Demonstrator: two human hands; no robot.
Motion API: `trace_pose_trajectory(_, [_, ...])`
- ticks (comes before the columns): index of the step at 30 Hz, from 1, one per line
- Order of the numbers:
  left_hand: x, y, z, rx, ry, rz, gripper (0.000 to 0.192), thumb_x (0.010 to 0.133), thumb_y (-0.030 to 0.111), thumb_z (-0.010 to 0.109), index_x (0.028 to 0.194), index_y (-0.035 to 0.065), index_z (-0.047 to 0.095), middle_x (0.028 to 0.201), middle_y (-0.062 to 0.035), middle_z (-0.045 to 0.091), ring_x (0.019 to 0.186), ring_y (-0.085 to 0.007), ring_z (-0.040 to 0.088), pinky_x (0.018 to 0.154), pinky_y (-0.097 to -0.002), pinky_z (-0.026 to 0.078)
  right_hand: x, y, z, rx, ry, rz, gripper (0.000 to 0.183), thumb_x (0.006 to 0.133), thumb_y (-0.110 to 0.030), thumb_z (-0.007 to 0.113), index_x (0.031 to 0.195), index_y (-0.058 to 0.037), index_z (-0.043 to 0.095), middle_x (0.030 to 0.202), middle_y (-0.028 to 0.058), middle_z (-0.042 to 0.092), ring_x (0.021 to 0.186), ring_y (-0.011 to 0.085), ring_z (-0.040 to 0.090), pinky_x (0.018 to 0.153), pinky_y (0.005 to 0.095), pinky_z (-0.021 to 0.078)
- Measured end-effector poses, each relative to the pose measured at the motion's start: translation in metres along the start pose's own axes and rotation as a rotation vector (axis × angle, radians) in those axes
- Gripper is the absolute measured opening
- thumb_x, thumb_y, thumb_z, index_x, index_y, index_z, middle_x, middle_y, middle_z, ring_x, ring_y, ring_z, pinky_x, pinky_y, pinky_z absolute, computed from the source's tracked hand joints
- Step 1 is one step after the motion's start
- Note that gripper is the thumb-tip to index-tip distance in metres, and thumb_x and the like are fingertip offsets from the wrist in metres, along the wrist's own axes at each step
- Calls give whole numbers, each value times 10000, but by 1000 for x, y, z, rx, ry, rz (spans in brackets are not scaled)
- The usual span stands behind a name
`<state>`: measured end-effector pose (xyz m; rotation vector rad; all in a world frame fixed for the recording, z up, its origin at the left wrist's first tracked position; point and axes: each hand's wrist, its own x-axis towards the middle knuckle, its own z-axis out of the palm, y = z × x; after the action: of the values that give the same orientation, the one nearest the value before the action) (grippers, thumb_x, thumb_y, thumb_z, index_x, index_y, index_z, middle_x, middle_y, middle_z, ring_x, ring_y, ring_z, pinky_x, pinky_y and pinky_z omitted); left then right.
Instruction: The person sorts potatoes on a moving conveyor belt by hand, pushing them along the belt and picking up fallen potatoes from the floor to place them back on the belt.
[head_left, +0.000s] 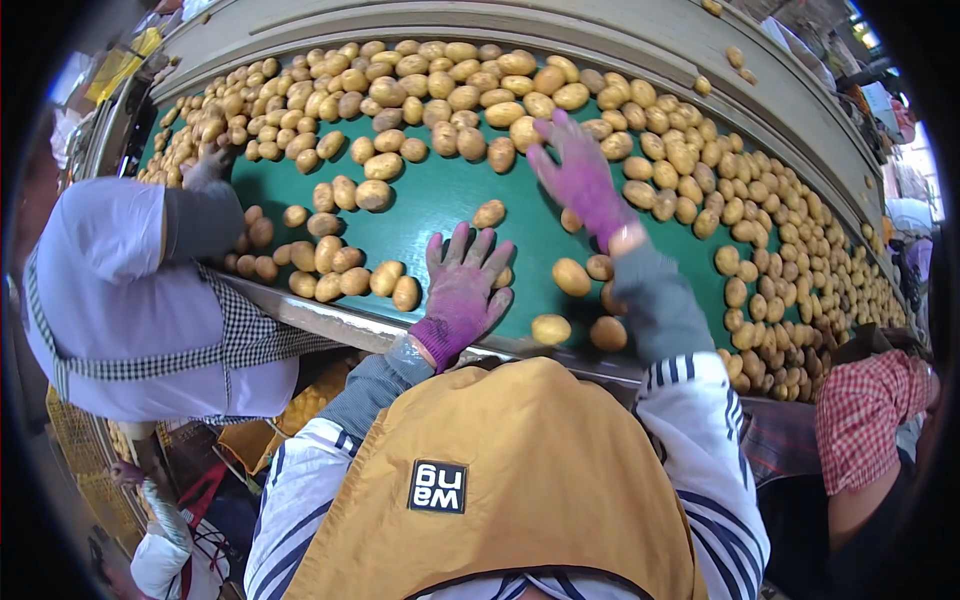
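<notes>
My left hand (463, 289), in a soiled purple glove, lies spread over the near edge of a green conveyor belt (420, 232); one potato (503, 277) shows partly behind its fingers. My right hand (574, 169), in the same kind of glove, reaches to the belt's far half. Its fingertips are at a potato (524, 133) and seem to touch it; no grip shows. A single potato (489, 214) lies just beyond my left fingertips. Several loose potatoes (571, 277) lie beside my right forearm, which hides part of the belt. A dense band of potatoes (463, 98) covers the far side.
A co-worker in a lavender top (127, 300) leans over the belt at the left, one hand among potatoes. At the right stands another person in a red checked garment (862, 420). A metal rail (322, 315) edges the near side, and a wide ledge (600, 37) with a few potatoes runs beyond the belt.
</notes>
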<state>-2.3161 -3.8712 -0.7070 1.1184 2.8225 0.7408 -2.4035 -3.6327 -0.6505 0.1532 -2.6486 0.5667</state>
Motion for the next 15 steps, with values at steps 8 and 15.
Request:
trace_pose_trajectory(8, [6, -128, -45, 82, 93, -230, 631, 925, 430, 611, 1447, 82, 536, 1524, -197, 482, 1496, -435, 260, 1188, -649, 97, 96, -26, 128, -516, -275, 121, 780, 980, -587, 465, 1591, -129, 304, 1631, 285, 240, 1520, 448, 208, 1222, 615, 102])
trace_pose_trajectory(15, [39, -260, -44, 298, 69, -227, 643, 948, 500, 541, 1504, 183, 485, 1577, -32, 447, 1516, -444, 202, 1171, -694, 45, 5, -120, 133, -13, -451, -191, 610, 967, -458, 584, 1441, -81, 516, 1537, 272, 410, 1442, 447, 369, 1194, 566, 257])
